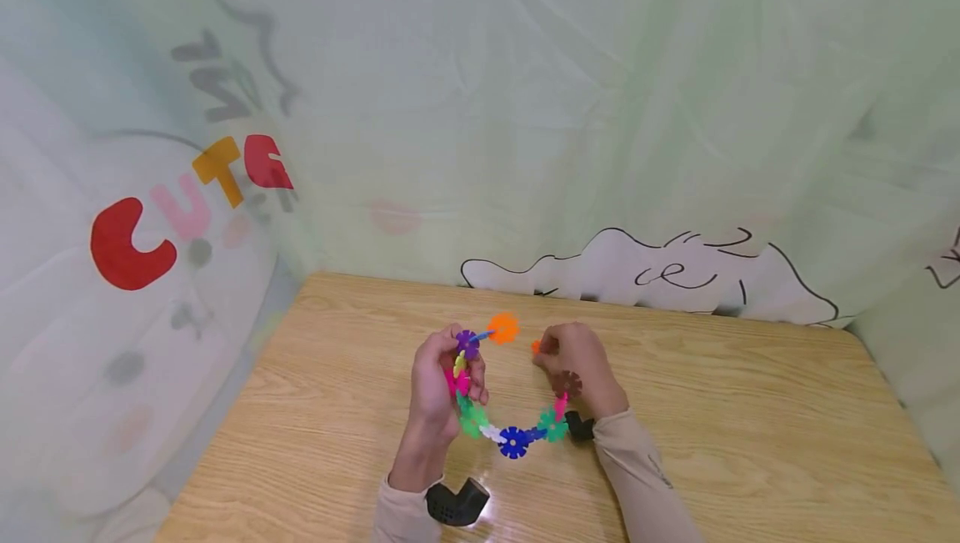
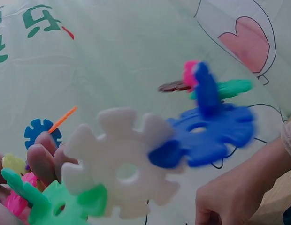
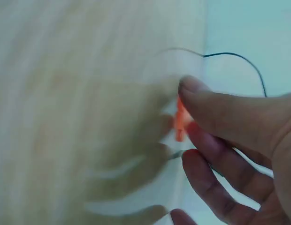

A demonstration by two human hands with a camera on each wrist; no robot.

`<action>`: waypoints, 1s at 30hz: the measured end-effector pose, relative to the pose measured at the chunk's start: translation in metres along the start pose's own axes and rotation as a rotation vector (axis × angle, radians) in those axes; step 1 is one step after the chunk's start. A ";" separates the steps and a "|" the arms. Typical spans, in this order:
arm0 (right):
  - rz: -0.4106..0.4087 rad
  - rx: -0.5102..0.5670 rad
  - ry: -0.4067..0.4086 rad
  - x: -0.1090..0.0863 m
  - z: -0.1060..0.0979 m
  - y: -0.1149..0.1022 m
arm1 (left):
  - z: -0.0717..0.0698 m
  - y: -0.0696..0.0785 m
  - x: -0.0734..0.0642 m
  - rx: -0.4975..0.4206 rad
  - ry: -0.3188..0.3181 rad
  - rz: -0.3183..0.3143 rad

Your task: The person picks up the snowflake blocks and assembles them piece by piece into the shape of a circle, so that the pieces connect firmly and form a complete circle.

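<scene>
A curved chain of interlocked notched plastic discs, snowflake building pieces, hangs in front of me, with a blue disc [image 1: 513,442] at its lowest part. My left hand [image 1: 429,389] grips its left side around the purple disc [image 1: 467,344] and pink disc [image 1: 461,382]. An orange disc [image 1: 503,329] forms that upper end, and a brown disc [image 1: 571,384] forms the other end, near my right wrist. My right hand [image 1: 587,362] pinches a separate small orange disc [image 3: 179,122] between thumb and fingertip, apart from the chain. A white disc [image 2: 124,161] looms close in the left wrist view.
The chain is above a wooden table [image 1: 322,409]. A pale green printed curtain [image 1: 525,126] hangs behind the table's far edge and along the left side. A black device [image 1: 457,503] is worn at my left wrist, and another [image 1: 579,426] at my right.
</scene>
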State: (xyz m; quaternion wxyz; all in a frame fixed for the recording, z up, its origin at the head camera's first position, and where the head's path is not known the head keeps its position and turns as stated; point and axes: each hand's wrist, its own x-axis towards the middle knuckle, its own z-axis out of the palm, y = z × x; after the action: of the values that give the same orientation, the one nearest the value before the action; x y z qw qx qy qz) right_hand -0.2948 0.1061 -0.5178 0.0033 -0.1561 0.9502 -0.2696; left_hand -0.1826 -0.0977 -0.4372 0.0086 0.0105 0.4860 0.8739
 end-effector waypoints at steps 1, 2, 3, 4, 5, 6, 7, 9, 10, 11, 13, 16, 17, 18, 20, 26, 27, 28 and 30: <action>-0.001 -0.005 0.015 0.000 0.001 0.002 | 0.000 0.000 0.000 0.005 0.010 -0.003; -0.006 -0.006 0.032 0.001 0.001 0.004 | 0.000 0.000 0.000 0.007 0.018 -0.006; -0.010 -0.011 0.051 0.001 0.002 0.005 | 0.000 0.000 0.000 0.009 0.024 -0.007; -0.018 -0.013 0.063 0.001 0.003 0.006 | 0.000 0.000 0.000 0.013 0.027 -0.007; -0.026 -0.015 0.065 0.001 0.004 0.007 | 0.000 0.001 0.000 0.014 0.026 -0.009; -0.039 -0.027 0.061 0.001 0.005 0.008 | 0.000 0.001 0.000 0.018 0.026 -0.009; -0.055 -0.044 0.050 0.001 0.006 0.009 | 0.000 0.001 0.000 0.022 0.024 -0.010; -0.072 -0.059 0.016 0.002 0.008 0.010 | 0.000 0.001 0.000 0.032 0.014 -0.009; -0.073 -0.057 -0.005 0.002 0.008 0.011 | 0.000 0.001 0.000 0.040 0.007 -0.006; -0.073 -0.053 -0.023 0.002 0.009 0.012 | -0.001 0.000 0.000 0.047 -0.001 0.000; -0.048 -0.022 -0.057 0.001 0.008 0.012 | -0.002 0.000 0.001 0.060 -0.020 0.005; 0.033 0.065 -0.111 0.000 0.004 0.014 | -0.003 -0.001 0.001 0.062 -0.056 0.004; 0.056 0.091 -0.130 0.000 0.003 0.015 | -0.003 -0.001 0.001 0.062 -0.066 0.004; 0.082 0.116 -0.150 -0.001 0.001 0.015 | -0.003 -0.002 0.001 0.061 -0.074 0.001; 0.121 0.161 -0.173 -0.002 -0.002 0.017 | -0.003 -0.002 0.001 0.062 -0.086 0.004; 0.147 0.253 -0.189 -0.007 -0.010 0.020 | 0.000 -0.003 0.001 0.076 -0.029 -0.002; 0.144 0.265 -0.187 -0.008 -0.011 0.021 | 0.001 -0.004 0.001 0.079 -0.009 -0.001; 0.131 0.270 -0.177 -0.009 -0.013 0.022 | 0.002 -0.005 0.002 0.084 0.012 -0.003; 0.097 0.284 -0.148 -0.012 -0.018 0.023 | 0.004 -0.006 0.003 0.099 0.038 -0.002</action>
State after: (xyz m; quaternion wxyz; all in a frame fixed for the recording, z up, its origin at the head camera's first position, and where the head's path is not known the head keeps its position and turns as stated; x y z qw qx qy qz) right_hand -0.2919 0.1377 -0.5149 0.1086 -0.1274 0.9061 -0.3885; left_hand -0.1854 -0.0916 -0.4400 -0.0005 -0.0062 0.5287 0.8488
